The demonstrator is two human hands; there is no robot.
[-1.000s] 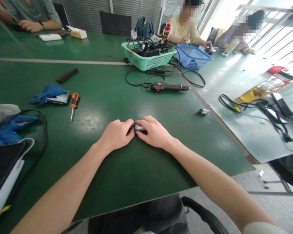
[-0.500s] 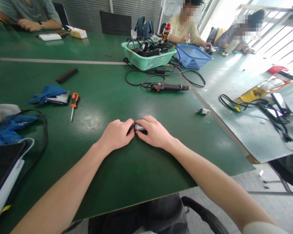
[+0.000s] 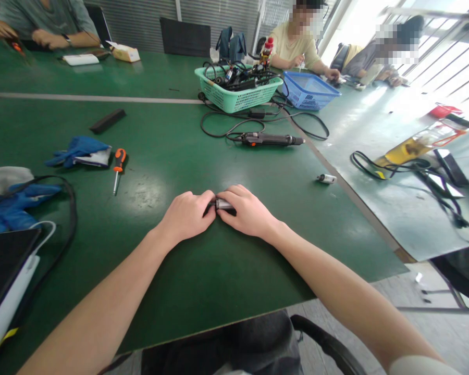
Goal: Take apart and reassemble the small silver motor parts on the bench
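Note:
Near the front of the green table (image 3: pixel 203 276), my left hand (image 3: pixel 189 214) and my right hand (image 3: pixel 248 211) meet around a small silver-and-black cylinder (image 3: pixel 223 204). My right fingers close over its silver body. My left thumb and fingers pinch its dark left end, which they mostly hide. The cylinder lies level, and its exact kind is hard to make out. A similar small silver cylinder (image 3: pixel 327 178) with a black end lies by itself to the right. Farther left is an orange-and-black screwdriver (image 3: pixel 119 165).
An electric screwdriver (image 3: pixel 271 139) with a looping cable lies beyond my hands. Behind it are a green basket (image 3: pixel 240 99) of tools and a blue basket (image 3: pixel 312 94). Blue gloves (image 3: pixel 82 151), a dark block (image 3: pixel 107 121) and a tablet (image 3: pixel 8 271) are leftward. Several people sit around.
My hands and the cylinder stay in place. At the far left, a person's hand has lowered an orange-and-black item toward the table.

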